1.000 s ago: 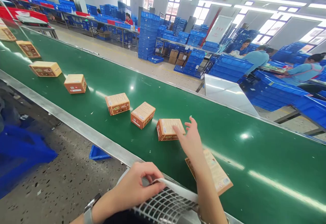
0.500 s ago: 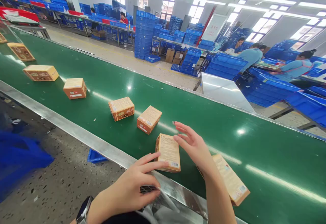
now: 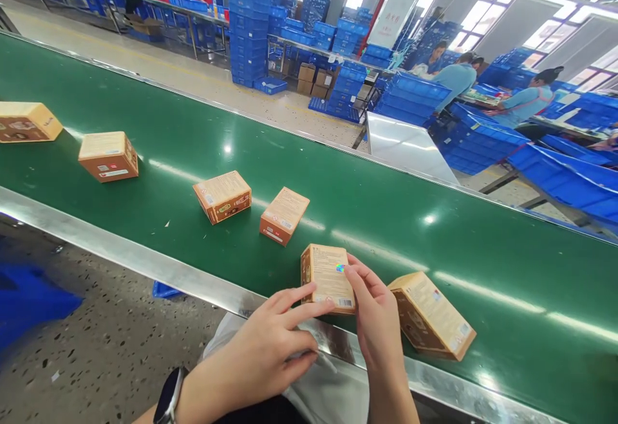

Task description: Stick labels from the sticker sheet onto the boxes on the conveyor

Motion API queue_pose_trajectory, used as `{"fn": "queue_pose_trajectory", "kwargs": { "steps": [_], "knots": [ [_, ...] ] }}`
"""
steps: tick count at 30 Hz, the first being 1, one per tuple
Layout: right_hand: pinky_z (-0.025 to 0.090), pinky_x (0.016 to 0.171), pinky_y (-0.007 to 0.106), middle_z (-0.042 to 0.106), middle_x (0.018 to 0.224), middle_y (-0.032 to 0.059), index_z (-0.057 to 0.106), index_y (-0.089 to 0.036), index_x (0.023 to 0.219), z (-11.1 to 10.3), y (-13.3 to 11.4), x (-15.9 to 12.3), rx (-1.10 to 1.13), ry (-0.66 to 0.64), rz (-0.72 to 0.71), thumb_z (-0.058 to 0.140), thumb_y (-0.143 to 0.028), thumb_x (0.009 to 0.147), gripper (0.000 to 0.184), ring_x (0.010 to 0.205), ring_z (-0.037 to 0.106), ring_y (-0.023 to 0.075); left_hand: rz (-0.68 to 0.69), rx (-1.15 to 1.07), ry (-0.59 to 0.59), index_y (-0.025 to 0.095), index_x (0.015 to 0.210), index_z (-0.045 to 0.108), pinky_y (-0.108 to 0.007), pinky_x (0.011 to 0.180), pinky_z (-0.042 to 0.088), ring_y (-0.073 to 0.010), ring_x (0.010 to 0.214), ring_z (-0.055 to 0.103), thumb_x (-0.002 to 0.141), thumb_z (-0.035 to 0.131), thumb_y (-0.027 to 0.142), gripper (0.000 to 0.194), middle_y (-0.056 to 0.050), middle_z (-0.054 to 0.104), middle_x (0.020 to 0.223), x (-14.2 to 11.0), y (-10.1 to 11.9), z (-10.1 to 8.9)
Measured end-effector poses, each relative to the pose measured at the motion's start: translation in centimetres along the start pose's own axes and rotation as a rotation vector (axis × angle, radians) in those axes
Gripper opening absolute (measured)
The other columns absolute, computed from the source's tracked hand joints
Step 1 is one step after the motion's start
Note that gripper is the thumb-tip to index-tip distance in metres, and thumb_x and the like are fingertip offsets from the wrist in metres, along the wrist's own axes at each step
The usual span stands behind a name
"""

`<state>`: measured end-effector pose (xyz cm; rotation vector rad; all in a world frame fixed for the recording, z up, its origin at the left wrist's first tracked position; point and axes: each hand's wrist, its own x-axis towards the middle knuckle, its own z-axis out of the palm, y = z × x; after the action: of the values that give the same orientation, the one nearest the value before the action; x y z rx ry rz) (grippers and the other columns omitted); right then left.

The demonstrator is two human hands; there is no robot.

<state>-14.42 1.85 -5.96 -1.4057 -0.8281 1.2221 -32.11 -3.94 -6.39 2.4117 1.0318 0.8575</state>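
A small orange-brown carton (image 3: pixel 328 282) with a printed cream top lies on the green conveyor belt before me. My left hand (image 3: pixel 275 340) rests its outstretched index and middle fingers on the carton's near left part, with the thumb apart below. At the carton's right edge is my right hand (image 3: pixel 374 305), its thumb against a shiny rainbow-coloured sticker (image 3: pixel 341 268) on the top face. The other right fingers are closed in along that edge and partly hidden. Just right of this hand, another carton (image 3: pixel 434 314) stands tilted on the belt.
Several similar cartons (image 3: pixel 226 195) lie spaced out to the left along the belt (image 3: pixel 174 134). A metal rail (image 3: pixel 120 247) edges the near side. Beyond the belt are a metal plate (image 3: pixel 405 144), stacked blue crates (image 3: pixel 248 31) and seated people (image 3: pixel 521 99) at tables.
My right hand has come down onto the carton's right edge. The shiny sticker now shows on the top face. My left fingers stay on the carton, and the view has shifted.
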Motion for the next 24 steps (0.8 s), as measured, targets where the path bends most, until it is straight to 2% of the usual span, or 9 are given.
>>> {"fn": "queue_pose_trajectory", "kwargs": {
  "steps": [3,6,9,12,15,18,20,22,24],
  "knots": [
    [0.058,0.067,0.032,0.068,0.126,0.0118,0.067,-0.018,0.075,-0.5,0.0,-0.1,-0.028,0.021,-0.015,0.079,-0.053,0.066,0.038,0.094,0.069,0.0270,0.004,0.009,-0.021,0.020,0.077,0.070,-0.038,0.113,0.039,-0.0268,0.141,0.042,0.087,0.060,0.008,0.018,-0.002,0.058,0.143,0.3,0.3,0.3],
    [0.057,0.061,0.032,0.068,0.123,0.0134,0.064,-0.019,0.076,-0.7,-0.2,-0.4,-0.147,0.069,-0.085,0.075,-0.056,0.069,0.039,0.088,0.070,0.0262,0.014,0.004,-0.027,0.020,0.079,0.071,-0.038,0.112,0.040,-0.0269,0.141,0.043,0.087,0.061,0.009,0.017,-0.002,0.058,0.143,0.7,0.7,0.5],
    [0.057,0.067,0.035,0.068,0.120,0.0141,0.062,-0.020,0.078,-1.0,-0.4,-0.6,-0.329,0.134,-0.188,0.070,-0.056,0.074,0.037,0.087,0.071,0.0262,0.037,-0.005,-0.024,0.020,0.077,0.071,-0.037,0.113,0.039,-0.0263,0.140,0.043,0.085,0.062,0.008,0.017,-0.001,0.057,0.145,1.1,0.9,0.7],
    [0.058,0.073,0.037,0.072,0.104,0.0123,0.058,-0.021,0.088,-1.3,-0.5,-0.3,-0.417,0.187,-0.230,0.071,-0.055,0.073,0.039,0.086,0.071,0.0257,0.053,0.001,-0.038,0.020,0.077,0.071,-0.037,0.113,0.039,-0.0263,0.141,0.043,0.086,0.061,0.009,0.017,0.000,0.055,0.147,1.4,0.9,1.2],
    [0.058,0.069,0.036,0.072,0.084,0.0065,0.051,-0.023,0.096,-1.8,-0.8,0.6,-0.434,0.222,-0.233,0.075,-0.055,0.068,0.049,0.075,0.071,0.0242,0.059,-0.023,-0.051,0.019,0.077,0.071,-0.037,0.114,0.040,-0.0268,0.142,0.041,0.087,0.061,0.009,0.017,-0.001,0.054,0.148,1.6,0.8,1.7],
    [0.055,0.063,0.037,0.071,0.074,0.0049,0.051,-0.023,0.094,-2.6,-1.5,1.6,-0.497,0.238,-0.227,0.071,-0.057,0.069,0.047,0.069,0.070,0.0251,0.047,-0.158,-0.037,0.018,0.078,0.071,-0.036,0.115,0.039,-0.0272,0.142,0.042,0.086,0.063,0.010,0.014,-0.003,0.056,0.146,1.8,0.8,1.7],
    [0.053,0.066,0.039,0.072,0.080,0.0086,0.056,-0.022,0.094,-3.4,-2.1,1.5,-0.557,0.290,-0.307,0.065,-0.057,0.073,0.043,0.076,0.069,0.0275,-0.048,-0.321,0.004,0.018,0.080,0.072,-0.036,0.112,0.042,-0.0272,0.136,0.050,0.087,0.065,0.014,0.011,-0.007,0.061,0.140,1.8,0.8,1.2],
    [0.052,0.073,0.042,0.073,0.091,0.0119,0.062,-0.021,0.094,-4.4,-2.7,0.7,-0.608,0.334,-0.441,0.061,-0.057,0.077,0.040,0.086,0.068,0.0292,-0.282,-0.520,0.065,0.017,0.081,0.072,-0.033,0.098,0.052,-0.0256,0.117,0.066,0.089,0.063,0.023,0.013,-0.010,0.073,0.120,1.6,0.7,0.3],
    [0.052,0.080,0.042,0.073,0.101,0.0122,0.066,-0.022,0.095,-5.2,-3.1,-0.9,-0.562,0.225,-0.497,0.062,-0.058,0.081,0.039,0.094,0.067,0.0291,-0.564,-0.728,0.142,0.017,0.079,0.070,-0.028,0.075,0.058,-0.0212,0.085,0.074,0.089,0.064,0.036,0.022,-0.007,0.079,0.090,1.4,0.4,-0.8]
  ]
}}
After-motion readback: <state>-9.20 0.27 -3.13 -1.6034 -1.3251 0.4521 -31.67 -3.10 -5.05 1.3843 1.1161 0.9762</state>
